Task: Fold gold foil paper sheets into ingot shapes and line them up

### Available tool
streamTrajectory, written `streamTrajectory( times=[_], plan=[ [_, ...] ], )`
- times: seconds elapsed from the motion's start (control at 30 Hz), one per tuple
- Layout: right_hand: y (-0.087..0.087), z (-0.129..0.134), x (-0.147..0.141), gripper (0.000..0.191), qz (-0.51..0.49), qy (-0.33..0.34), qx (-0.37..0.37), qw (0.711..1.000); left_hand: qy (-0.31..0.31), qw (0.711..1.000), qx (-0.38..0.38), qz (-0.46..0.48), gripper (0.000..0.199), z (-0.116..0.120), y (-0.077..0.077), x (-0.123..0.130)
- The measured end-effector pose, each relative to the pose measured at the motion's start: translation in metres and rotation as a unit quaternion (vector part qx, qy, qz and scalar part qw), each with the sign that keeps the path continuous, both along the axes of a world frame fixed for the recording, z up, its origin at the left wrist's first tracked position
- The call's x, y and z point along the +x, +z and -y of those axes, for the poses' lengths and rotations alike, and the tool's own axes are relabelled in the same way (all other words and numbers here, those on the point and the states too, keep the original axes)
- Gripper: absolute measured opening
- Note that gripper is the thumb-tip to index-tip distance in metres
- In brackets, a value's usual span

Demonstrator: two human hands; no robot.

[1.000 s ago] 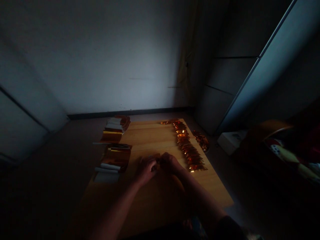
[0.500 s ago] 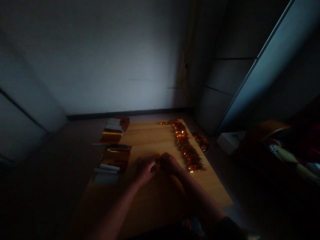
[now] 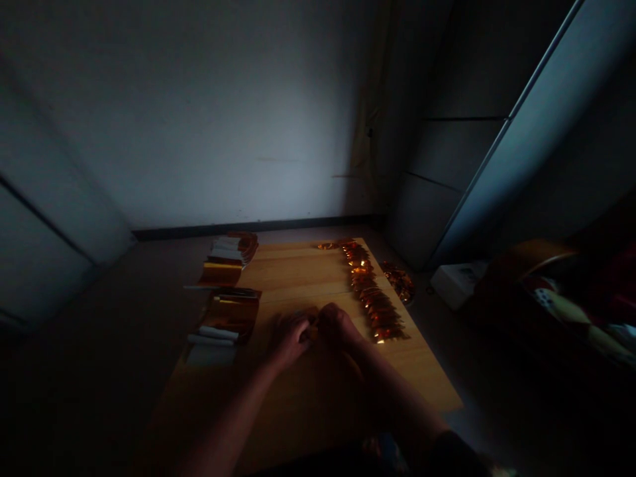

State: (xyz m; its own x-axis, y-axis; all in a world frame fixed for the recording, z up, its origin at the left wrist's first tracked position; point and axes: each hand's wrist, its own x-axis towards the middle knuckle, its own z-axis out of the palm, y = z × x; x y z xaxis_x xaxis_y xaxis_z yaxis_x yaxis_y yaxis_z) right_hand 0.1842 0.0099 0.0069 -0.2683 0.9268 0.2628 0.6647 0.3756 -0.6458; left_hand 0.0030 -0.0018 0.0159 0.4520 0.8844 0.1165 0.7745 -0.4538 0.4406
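Observation:
At the middle of the wooden table (image 3: 293,268), my left hand (image 3: 291,339) is closed on a piece of gold-orange foil paper (image 3: 313,331). My right hand (image 3: 338,326) pinches the same piece from the other side, its fingers bent and close to the left ones. Most of the paper is hidden by the hands, and dim light blurs its shape. Left of the hands lie flat, slightly curled foil sheets (image 3: 236,310) with pale backs. To the right, folded shiny foil pieces (image 3: 370,291) stand packed in a long row.
More foil sheets (image 3: 223,273) overhang the table's left edge. Beyond the right edge, lower down, is a heap of shiny foil pieces (image 3: 399,283). A white box (image 3: 458,285) sits on the floor at right. A wall (image 3: 238,132) rises behind the table.
Both hands stay almost in place over the foil paper. The right forearm has shifted very slightly; the sheets and the row of folded pieces look the same.

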Motion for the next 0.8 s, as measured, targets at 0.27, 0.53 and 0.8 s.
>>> streamTrajectory(
  times=[0.27, 0.53, 0.8],
  plan=[
    [-0.008, 0.024, -0.001, 0.022, 0.019, 0.037, 0.012, 0.999, 0.078, 0.996, 0.029, 0.013, 0.040, 0.006, -0.005, 0.016],
    [0.002, 0.035, 0.003, 0.029, 0.150, 0.049, 0.034, 0.987, 0.084, 0.996, 0.022, 0.009, 0.034, 0.008, 0.002, 0.018],
    [0.023, 0.029, 0.017, 0.025, 0.203, 0.028, 0.015, 0.979, 0.034, 0.998, 0.025, -0.052, 0.043, 0.009, 0.012, 0.013]
  ],
)
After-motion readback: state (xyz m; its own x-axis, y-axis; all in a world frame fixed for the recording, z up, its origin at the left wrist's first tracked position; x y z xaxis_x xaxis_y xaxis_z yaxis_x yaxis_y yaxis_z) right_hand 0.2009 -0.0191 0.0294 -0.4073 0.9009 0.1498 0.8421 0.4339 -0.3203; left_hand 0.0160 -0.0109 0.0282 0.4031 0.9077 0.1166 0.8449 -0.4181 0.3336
